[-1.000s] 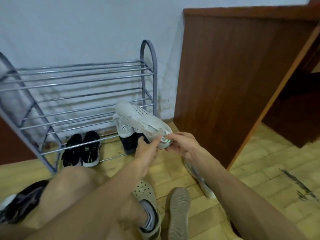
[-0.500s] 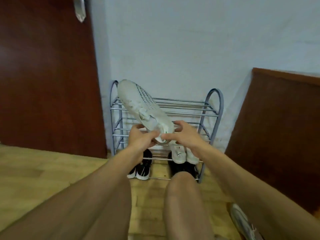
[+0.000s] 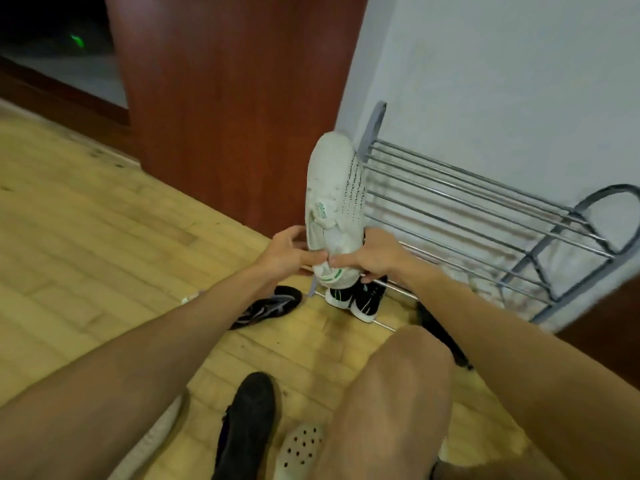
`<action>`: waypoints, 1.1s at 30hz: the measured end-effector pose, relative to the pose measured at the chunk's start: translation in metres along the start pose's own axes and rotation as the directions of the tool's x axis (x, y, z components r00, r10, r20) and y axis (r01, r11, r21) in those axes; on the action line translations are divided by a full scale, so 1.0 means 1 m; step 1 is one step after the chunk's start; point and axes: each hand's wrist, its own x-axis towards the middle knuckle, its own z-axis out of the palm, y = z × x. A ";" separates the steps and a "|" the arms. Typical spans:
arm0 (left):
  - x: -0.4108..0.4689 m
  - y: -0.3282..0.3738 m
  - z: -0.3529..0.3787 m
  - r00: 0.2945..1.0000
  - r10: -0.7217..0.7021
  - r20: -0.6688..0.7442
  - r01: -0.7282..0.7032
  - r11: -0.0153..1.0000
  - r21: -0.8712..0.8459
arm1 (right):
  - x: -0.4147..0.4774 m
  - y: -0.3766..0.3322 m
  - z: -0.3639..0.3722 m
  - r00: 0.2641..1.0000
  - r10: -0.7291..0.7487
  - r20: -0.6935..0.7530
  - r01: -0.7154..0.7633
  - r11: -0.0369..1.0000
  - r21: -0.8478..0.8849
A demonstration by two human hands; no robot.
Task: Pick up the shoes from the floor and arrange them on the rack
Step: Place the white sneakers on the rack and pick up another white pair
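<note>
A white sneaker (image 3: 334, 195) with green trim is held upright, toe pointing up, in front of the grey metal shoe rack (image 3: 485, 209). My left hand (image 3: 285, 254) grips its heel end from the left, and my right hand (image 3: 370, 256) grips it from the right, fingers meeting at the collar. A pair of black sneakers (image 3: 360, 297) stands on the rack's bottom tier, just below my hands. A black shoe with pale stripes (image 3: 268, 308) lies on the floor to their left. Another black shoe (image 3: 247, 420) lies near my knee.
A brown wooden door (image 3: 225, 98) stands left of the rack, with a white wall (image 3: 502, 64) behind the rack. A pale perforated clog (image 3: 299, 448) sits by my right knee (image 3: 408, 372). The floor is light wooden parquet (image 3: 86, 220).
The view has swung, so the rack now lies to the right. The white sneaker has turned from slanting left to standing almost upright. Both hands keep their hold on it.
</note>
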 end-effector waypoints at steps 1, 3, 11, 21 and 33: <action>-0.001 -0.010 -0.008 1.000 -0.017 -0.019 0.018 1.000 0.008 | 0.005 -0.002 0.013 0.999 0.017 0.032 -0.016 0.999 -0.041; -0.006 -0.033 -0.026 0.996 -0.053 -0.066 0.053 0.999 0.001 | 0.016 -0.005 0.041 0.996 0.044 0.080 -0.039 0.997 -0.071; -0.057 -0.149 -0.106 0.933 -0.339 -0.116 0.327 0.938 -0.116 | 0.027 0.002 0.175 0.953 0.086 0.290 -0.058 0.993 -0.104; -0.087 -0.274 -0.161 0.755 -0.509 -0.412 0.567 0.823 0.022 | 0.049 0.076 0.281 0.874 0.357 0.328 -0.419 0.897 0.139; 0.055 -0.301 -0.209 0.798 -0.289 -0.529 0.579 0.611 0.540 | 0.117 0.108 0.314 0.793 0.466 0.392 -0.587 0.757 0.287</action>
